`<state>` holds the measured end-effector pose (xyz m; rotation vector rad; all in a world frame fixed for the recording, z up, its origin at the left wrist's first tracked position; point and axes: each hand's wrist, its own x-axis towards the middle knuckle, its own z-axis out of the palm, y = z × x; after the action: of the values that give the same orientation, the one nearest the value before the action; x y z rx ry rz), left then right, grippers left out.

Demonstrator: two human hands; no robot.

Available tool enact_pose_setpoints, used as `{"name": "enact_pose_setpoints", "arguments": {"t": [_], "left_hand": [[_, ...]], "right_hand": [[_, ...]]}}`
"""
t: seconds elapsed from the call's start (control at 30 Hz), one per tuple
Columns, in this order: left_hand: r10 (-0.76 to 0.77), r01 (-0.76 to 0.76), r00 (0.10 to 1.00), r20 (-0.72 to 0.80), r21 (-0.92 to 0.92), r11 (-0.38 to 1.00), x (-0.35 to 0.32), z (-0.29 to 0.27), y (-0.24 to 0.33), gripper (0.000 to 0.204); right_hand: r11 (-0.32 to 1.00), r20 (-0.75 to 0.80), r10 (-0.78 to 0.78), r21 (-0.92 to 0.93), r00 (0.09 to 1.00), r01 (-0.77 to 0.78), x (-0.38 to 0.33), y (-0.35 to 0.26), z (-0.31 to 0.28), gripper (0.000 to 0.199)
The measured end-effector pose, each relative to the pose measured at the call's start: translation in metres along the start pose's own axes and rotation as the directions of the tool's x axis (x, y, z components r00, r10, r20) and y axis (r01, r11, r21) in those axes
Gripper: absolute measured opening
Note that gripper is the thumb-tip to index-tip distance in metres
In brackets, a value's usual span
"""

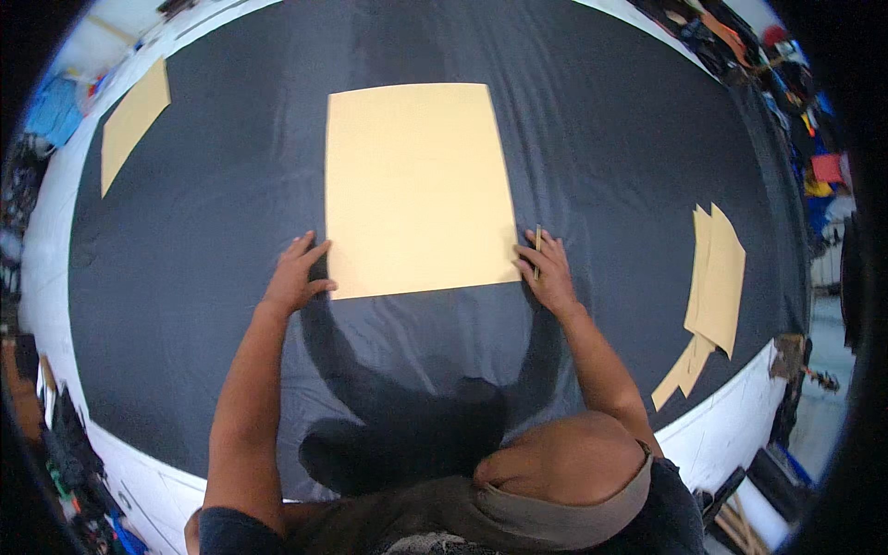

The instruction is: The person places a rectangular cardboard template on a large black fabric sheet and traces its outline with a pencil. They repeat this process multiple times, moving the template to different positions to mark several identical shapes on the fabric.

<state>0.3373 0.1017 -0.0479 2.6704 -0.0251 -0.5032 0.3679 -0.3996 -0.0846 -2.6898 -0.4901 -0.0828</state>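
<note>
A large cream-yellow sheet of paper or card (416, 185) lies flat on dark fabric (213, 277) in front of me. At its near left corner is my left hand (298, 276), fingers apart, with the thumb and a fingertip against the sheet's edge. My right hand (549, 276) rests by the near right corner, its fingertips at that edge. Between the right hand's fingers sits a thin pencil (538, 242), pointing away from me.
Several cream cut pieces (717, 277) overlap on the fabric at the right. Another cream piece (137, 125) lies at the far left. A white table edge (51, 277) shows around the fabric, with cluttered items (791, 83) beyond it at the far right.
</note>
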Motion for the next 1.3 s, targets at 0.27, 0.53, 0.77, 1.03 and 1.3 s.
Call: {"name": "enact_pose_setpoints", "arguments": {"t": [0.27,0.53,0.77,1.03,1.3], "left_hand": [[0.001,-0.002,1.0,0.012,0.092,0.996,0.002,-0.016,0.022,0.087],[0.121,-0.11,0.992,-0.027,0.258,0.96,0.029,-0.025,0.029,0.081],[0.105,-0.088,0.913,-0.395,0.06,0.994,0.13,-0.018,0.095,0.067],[-0.004,0.08,0.878,-0.479,0.138,0.987,0.209,0.007,0.119,0.067],[0.007,0.103,0.834,-0.551,0.169,0.98,0.214,0.026,0.112,0.063]], "right_hand": [[0.998,0.089,0.055,-0.005,0.995,-0.055,0.0,-0.009,-0.012,0.034],[0.997,0.145,0.079,-0.013,0.986,-0.078,0.007,-0.017,-0.02,0.035],[0.995,0.16,0.102,0.004,0.982,-0.104,0.008,-0.021,-0.025,0.034],[0.99,0.178,0.141,-0.024,0.974,-0.139,0.009,-0.022,-0.023,0.033],[0.979,0.224,0.201,-0.082,0.954,-0.187,0.014,-0.022,-0.025,0.035]]}}
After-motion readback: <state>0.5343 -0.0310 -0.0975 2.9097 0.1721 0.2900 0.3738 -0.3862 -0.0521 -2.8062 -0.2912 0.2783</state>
